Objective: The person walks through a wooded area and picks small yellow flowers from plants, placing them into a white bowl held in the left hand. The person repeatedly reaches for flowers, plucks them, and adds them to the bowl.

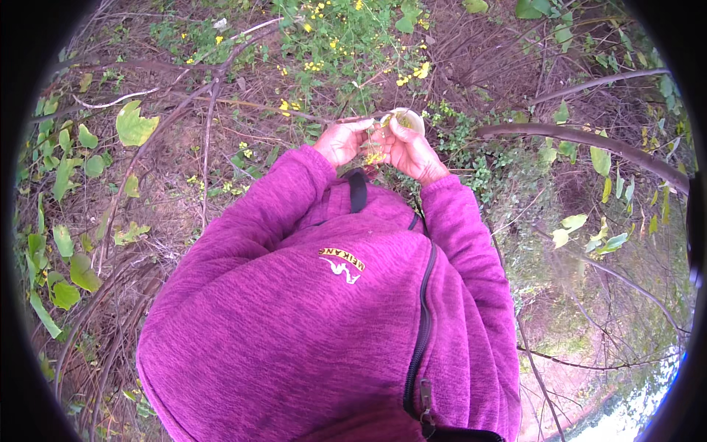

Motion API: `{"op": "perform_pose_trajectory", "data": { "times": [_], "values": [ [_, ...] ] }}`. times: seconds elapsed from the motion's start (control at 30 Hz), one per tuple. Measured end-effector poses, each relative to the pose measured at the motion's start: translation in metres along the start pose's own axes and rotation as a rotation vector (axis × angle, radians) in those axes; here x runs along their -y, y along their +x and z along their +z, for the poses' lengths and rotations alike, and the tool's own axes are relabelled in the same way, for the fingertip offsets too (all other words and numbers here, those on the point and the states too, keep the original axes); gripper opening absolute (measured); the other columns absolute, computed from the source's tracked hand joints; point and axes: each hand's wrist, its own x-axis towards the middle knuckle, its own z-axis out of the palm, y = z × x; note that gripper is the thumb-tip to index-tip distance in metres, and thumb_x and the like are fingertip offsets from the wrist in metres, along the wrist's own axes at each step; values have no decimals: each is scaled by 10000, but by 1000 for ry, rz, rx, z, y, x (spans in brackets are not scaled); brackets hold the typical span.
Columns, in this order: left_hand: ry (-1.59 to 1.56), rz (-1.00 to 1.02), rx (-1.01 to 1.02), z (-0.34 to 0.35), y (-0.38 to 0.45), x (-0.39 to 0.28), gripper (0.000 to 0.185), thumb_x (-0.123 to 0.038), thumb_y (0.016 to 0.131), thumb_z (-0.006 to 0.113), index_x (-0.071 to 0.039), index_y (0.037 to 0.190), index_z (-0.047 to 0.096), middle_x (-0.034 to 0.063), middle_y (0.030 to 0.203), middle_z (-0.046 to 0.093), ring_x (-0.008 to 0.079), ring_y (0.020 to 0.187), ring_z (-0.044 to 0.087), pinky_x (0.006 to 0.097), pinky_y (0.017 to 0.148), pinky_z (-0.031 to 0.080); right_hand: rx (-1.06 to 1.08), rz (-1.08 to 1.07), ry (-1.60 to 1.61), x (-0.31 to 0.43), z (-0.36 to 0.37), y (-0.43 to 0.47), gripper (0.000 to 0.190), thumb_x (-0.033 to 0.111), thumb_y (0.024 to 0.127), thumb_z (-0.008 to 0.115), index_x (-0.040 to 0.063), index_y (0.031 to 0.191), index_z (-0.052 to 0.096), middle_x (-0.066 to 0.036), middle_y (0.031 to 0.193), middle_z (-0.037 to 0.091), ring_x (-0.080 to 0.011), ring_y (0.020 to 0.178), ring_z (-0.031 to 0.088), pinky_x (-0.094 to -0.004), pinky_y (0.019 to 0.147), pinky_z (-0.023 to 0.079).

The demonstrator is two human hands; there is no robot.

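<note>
My left hand (340, 142) is at the upper middle, its thumb and fingers near thin stems with small yellow flowers (375, 157). Close beside it, my right hand (411, 148) has its thumb bent inward over the same sprigs. A pale round container (415, 120) shows just beyond my right hand, with yellow-green bits in it; the fingers hide part of it, and how it is supported cannot be told. Both hands are raised in front of my purple jacket. Which fingers pinch the stems is too small to tell.
A thin bare branch (276, 108) reaches up to my hands from the left. More yellow flowers (406, 77) grow beyond them. At the right a thick curved branch (596, 141) juts in. Broad green leaves (134, 124) and bare twigs stand at the left.
</note>
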Motion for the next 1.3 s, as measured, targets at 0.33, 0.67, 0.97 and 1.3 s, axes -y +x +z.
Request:
{"op": "perform_pose_trajectory", "data": {
  "times": [0.33,0.67,0.97,1.3],
  "values": [
    [116,122,70,-4,0,5,131,-160,884,628,-42,942,625,48,894,641,190,846,587,345,811,454,-163,-15,-520,0,10,4,210,261,935,573,54,942,607,2,806,617,-85,598,542,-236,515,467],
    [-11,101,-14,-4,0,4,118,-163,896,616,-61,953,599,53,897,632,185,798,604,354,784,467,-123,-68,-475,3,-2,-11,180,212,948,544,45,932,607,-11,743,617,-88,556,540,-217,485,431],
    [-52,-4,73,-1,-5,2,117,-187,890,627,-101,961,591,12,906,626,155,819,591,355,772,464,-104,-17,-269,-5,-2,-13,186,210,950,541,30,983,575,-41,759,615,-114,552,562,-250,487,467],
    [15,54,158,-5,-13,2,129,-209,908,603,-116,994,574,2,958,611,141,874,580,349,762,470,-148,64,-294,-17,12,-4,199,190,900,627,55,1033,563,-17,748,577,-100,483,509,-235,419,400]
  ]
}}
